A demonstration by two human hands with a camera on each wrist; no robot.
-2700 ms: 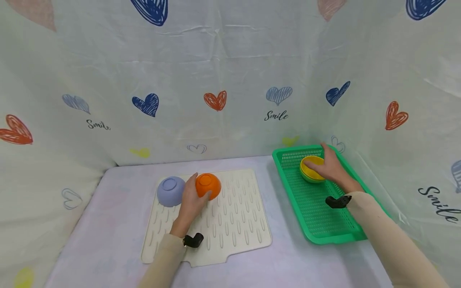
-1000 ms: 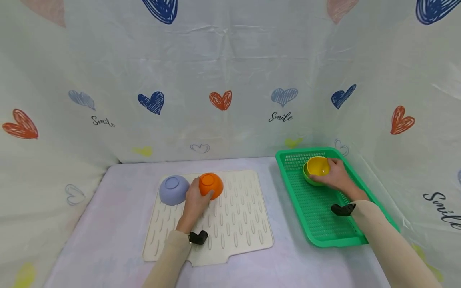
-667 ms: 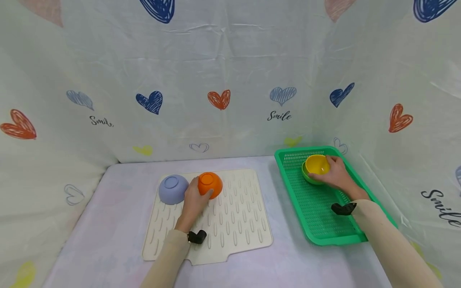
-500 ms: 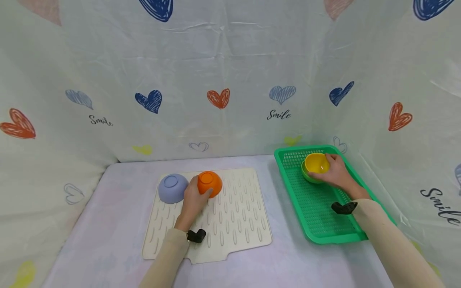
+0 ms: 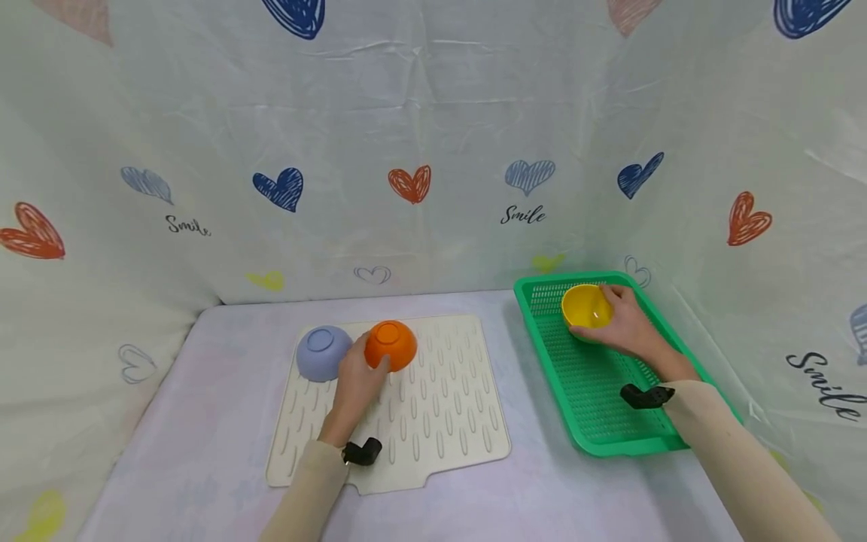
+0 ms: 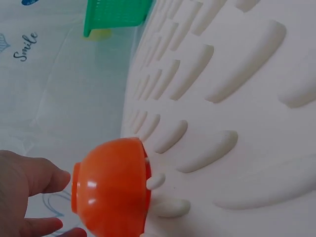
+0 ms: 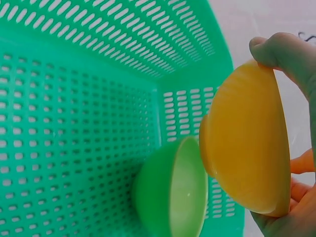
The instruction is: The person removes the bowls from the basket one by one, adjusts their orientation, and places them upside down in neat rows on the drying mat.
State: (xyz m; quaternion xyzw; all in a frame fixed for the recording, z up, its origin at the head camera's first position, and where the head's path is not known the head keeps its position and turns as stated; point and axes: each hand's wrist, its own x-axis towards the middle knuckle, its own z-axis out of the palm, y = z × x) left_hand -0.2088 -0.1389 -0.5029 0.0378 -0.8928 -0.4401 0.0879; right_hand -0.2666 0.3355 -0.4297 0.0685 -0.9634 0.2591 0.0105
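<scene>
My right hand [image 5: 631, 331] pinches the rim of a yellow bowl [image 5: 584, 307] between thumb and fingers. In the right wrist view this bowl hangs tilted above a light green bowl [image 7: 157, 190] standing in the green basket [image 7: 94, 118]. An orange bowl [image 5: 400, 346] lies upside down on the cream ridged mat [image 5: 433, 444]. Beside it is my left hand [image 5: 357, 380], its thumb [image 6: 47, 175] standing apart from the bowl's base in the left wrist view. An upturned lavender bowl [image 5: 318, 360] sits just left of the orange one.
The basket's rim [image 5: 572, 421] surrounds the right hand's work, close to the right-hand curtain [image 5: 765, 301]. A heart-printed curtain [image 5: 467, 248] closes off the back. A pale cloth [image 5: 190, 436] covers the table.
My right hand has tilted the yellow bowl and lifted it out of the green one, shifting slightly left just now. My left hand's fingers have come away from the orange bowl, which stays put.
</scene>
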